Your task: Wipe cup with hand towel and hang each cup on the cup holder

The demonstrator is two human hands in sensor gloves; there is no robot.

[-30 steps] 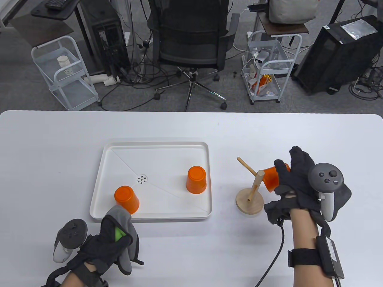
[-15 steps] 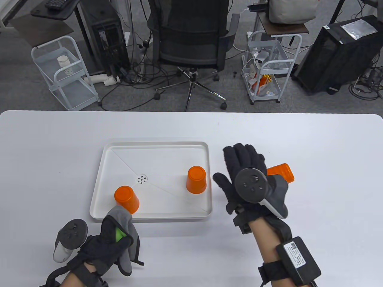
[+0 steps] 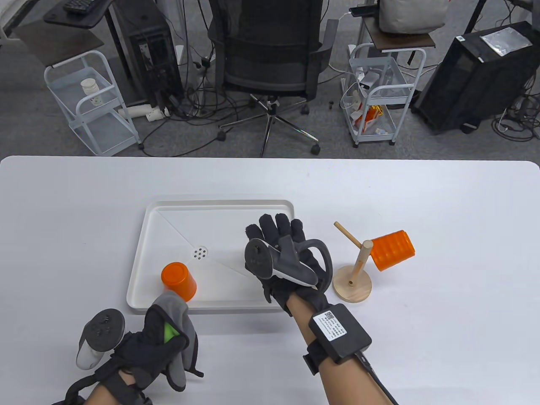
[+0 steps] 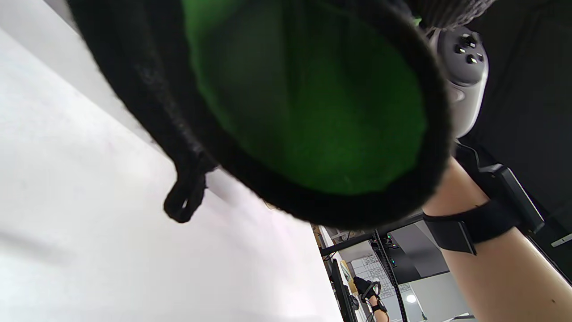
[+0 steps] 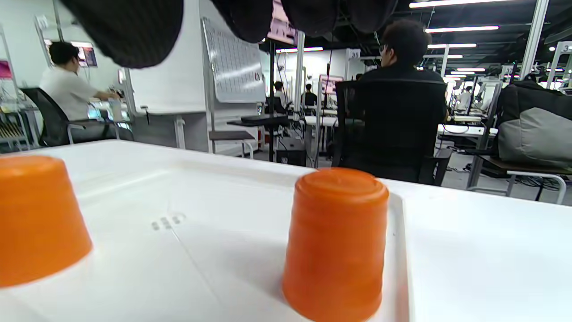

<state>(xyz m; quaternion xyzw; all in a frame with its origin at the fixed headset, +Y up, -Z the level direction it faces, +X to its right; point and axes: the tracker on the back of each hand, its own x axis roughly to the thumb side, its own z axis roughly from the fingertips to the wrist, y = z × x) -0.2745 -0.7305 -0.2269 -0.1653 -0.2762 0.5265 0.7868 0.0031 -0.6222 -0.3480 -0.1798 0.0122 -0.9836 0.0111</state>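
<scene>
A: What is the biggest thing on the table [image 3: 422,190]?

B: The white tray [image 3: 219,206]. The right hand [image 3: 282,253] is above its right part, and the left hand [image 3: 147,350] is just short of its near edge.

A: And the cup holder [image 3: 353,274]?

B: A wooden stand with a round base, just to the right of the right hand and apart from it. One orange cup [image 3: 393,249] hangs on its right peg, lying sideways. The left peg is bare.

A: What is the right hand doing?

B: It reaches forward over the tray, palm down, with the fingers [image 3: 276,225] fairly straight and holding nothing. In the right wrist view the fingertips [image 5: 129,27] hang above a second cup [image 5: 336,243], which stands upside down near the tray's right rim, right under the hand but not touched. In the table view the hand hides that cup.

A: Any more cups?

B: A third cup [image 3: 179,280], upside down in the tray's near left corner, just ahead of the left hand.

A: And the left hand?

B: Its fingers are curled round the hand towel [image 3: 175,312], grey outside with a green patch and a black edge. The towel's top fold lies right against the third cup; I cannot tell whether they touch. The left wrist view is mostly filled by the towel's green side [image 4: 313,103].
</scene>
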